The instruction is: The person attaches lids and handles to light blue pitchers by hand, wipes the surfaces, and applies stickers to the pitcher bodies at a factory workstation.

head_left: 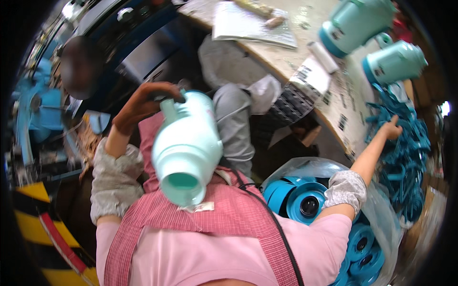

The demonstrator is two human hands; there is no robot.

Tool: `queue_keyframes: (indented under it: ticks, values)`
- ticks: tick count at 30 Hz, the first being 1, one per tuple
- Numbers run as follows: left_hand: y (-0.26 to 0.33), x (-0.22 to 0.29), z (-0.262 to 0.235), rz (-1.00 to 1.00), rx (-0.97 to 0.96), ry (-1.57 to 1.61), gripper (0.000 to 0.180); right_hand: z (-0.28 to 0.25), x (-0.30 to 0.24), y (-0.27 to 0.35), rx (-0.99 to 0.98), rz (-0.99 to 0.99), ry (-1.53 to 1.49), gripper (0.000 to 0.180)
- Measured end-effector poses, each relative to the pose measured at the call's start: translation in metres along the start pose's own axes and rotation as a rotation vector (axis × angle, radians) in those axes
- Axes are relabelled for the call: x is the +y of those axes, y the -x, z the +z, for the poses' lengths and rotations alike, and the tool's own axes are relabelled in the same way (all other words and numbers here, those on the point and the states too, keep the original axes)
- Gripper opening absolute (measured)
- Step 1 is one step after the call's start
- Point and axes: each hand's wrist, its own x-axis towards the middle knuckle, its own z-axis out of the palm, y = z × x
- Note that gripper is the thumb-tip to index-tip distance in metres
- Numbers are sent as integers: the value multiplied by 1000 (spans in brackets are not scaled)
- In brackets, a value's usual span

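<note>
My left hand (151, 101), in a brown glove, is closed on a mint-green jug body (188, 138) near its upper end and handle. The jug tilts over my lap, its round open mouth facing me. My right arm stretches out to the right, where my right hand (392, 129) is at a heap of teal plastic handle-like pieces (400, 157). Its fingers look extended against the heap, and no piece is clearly held in them.
Two mint-green jugs with teal bases (355, 26) (396, 62) lie on the worktable (341, 102), near printed sheets (312, 76) and a white roll (323, 57). Right of my lap, a clear plastic bag (389, 233) holds several teal round parts (305, 200). Another person is at the left near blue machinery (45, 105).
</note>
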Motion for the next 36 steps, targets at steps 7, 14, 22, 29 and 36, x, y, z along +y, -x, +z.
queue_keyframes:
  ticks: [7, 14, 22, 29, 36]
  values:
    - [7, -7, -22, -176, -14, -26, 34, -9, -20, -5, 86, -178, 38, 51]
    - [-10, -37, -16, -142, -12, 61, 35, -137, -223, 110, -588, -303, -1147, 28]
    - [26, -30, 7, -113, 314, -175, 42, -253, -284, 358, -1712, 1108, -1931, 40]
    - [71, 23, 37, -448, 699, 197, 53, -287, -296, 382, -1834, 1090, -1806, 36]
    - [99, 34, 50, -246, 701, 282, 56, -296, -328, 379, -2068, 637, -1420, 34]
